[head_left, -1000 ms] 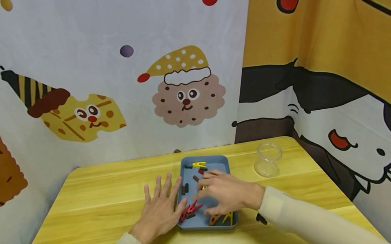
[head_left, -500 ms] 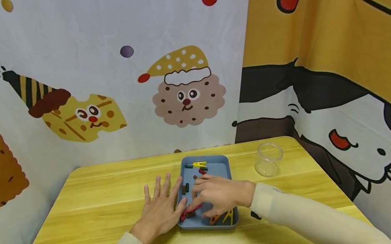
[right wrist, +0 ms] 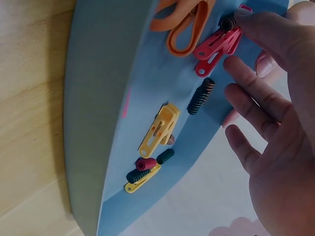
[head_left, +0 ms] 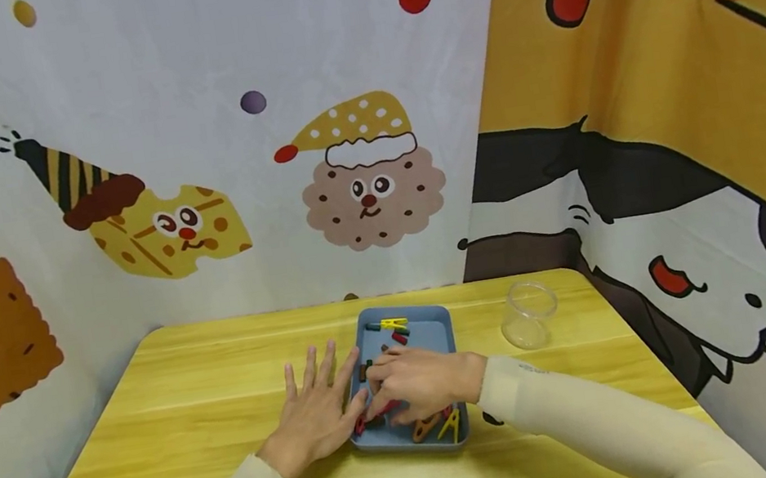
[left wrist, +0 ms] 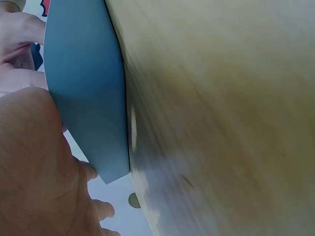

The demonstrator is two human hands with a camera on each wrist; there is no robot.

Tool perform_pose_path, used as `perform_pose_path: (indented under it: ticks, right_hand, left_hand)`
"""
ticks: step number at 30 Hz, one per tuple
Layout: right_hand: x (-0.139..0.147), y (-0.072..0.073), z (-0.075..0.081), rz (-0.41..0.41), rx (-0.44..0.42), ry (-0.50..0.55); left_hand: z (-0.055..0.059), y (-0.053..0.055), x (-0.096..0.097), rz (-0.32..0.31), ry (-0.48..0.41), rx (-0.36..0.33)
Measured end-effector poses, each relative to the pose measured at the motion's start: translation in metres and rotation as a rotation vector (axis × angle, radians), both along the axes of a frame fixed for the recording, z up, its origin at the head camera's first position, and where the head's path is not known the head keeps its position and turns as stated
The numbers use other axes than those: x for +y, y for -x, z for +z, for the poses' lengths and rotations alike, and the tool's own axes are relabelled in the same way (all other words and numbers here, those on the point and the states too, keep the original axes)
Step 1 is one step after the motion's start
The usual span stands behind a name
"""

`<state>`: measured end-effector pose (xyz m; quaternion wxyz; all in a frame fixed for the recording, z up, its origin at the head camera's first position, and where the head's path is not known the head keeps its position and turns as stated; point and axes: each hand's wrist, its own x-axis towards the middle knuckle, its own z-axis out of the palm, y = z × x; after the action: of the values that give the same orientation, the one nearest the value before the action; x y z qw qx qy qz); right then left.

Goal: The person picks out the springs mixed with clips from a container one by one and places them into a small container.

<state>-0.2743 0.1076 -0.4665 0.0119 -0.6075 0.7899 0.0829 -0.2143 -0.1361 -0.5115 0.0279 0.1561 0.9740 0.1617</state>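
Observation:
A blue-grey tray [head_left: 436, 337] holds plastic clothespins and small ridged cylinders. My left hand [head_left: 313, 429] lies with fingers spread along the tray's left rim, thumb over its edge. Into the tray reaches my right hand [head_left: 415, 384], palm down, thumb and index finger apart in the head view. In the right wrist view a fingertip meets a dark ridged cylinder [right wrist: 228, 23] lying against a red clothespin [right wrist: 209, 51]. The other fingers extend above a brown-black ridged cylinder [right wrist: 202, 96]. Nearby lie an orange clothespin [right wrist: 189, 37] and a yellow clothespin [right wrist: 160, 130].
A clear plastic cup [head_left: 529, 320] stands right of the tray on the wooden table [head_left: 211, 380]. At the tray's far end lie another yellow clothespin [right wrist: 142, 180], a red cylinder [right wrist: 145, 163] and dark green ones. A printed curtain [head_left: 180, 71] hangs behind the table.
My right hand has moved left and a little toward me over the tray, reaching the red clothespin near its left side. The left hand stays in place.

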Motion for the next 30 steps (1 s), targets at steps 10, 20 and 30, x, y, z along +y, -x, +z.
perform_pose_path:
  ticks: [10,20,30]
  right_hand:
    - [-0.0014,0.0043,-0.0025,-0.009,-0.027,-0.004]
    - [-0.0005,0.0061,-0.002,0.03,-0.005,0.016]
    - [-0.0024,0.0057,-0.0043,0.017,-0.034,0.007]
  left_hand:
    - [0.0007,0.0005,0.0007,0.005,-0.001,-0.004]
    - [0.0018,0.0011,0.0005,0.013,0.005,-0.001]
    - [0.0009,-0.0004,-0.0002,0.014,0.012,-0.005]
